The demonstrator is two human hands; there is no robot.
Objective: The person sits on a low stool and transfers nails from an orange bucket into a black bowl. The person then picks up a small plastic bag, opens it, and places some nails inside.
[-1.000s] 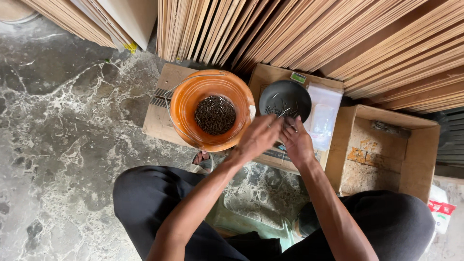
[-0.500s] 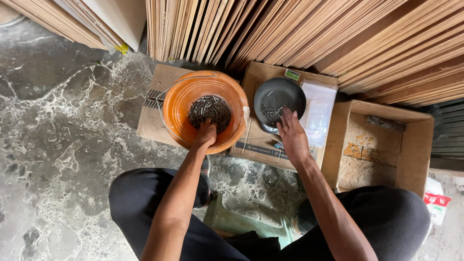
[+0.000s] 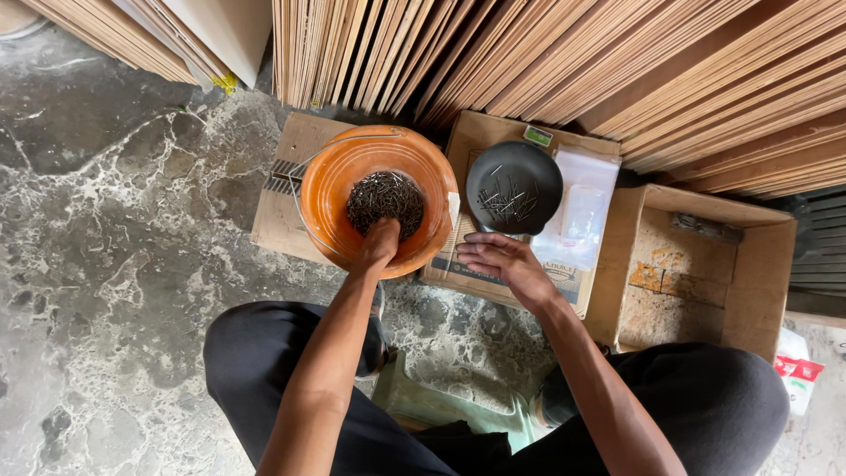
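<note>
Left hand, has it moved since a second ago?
Yes. The left hand went leftward from beside the black dish into the orange plastic bowl of nails.

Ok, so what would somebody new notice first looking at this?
Probably the bright orange bowl at the centre, heaped with small dark nails, with the left hand reaching into the pile. Right of it, a black dish holding a few scattered nails sits on a flattened cardboard box, the right hand spread just below. Stacked wooden boards lean across the top.
</note>
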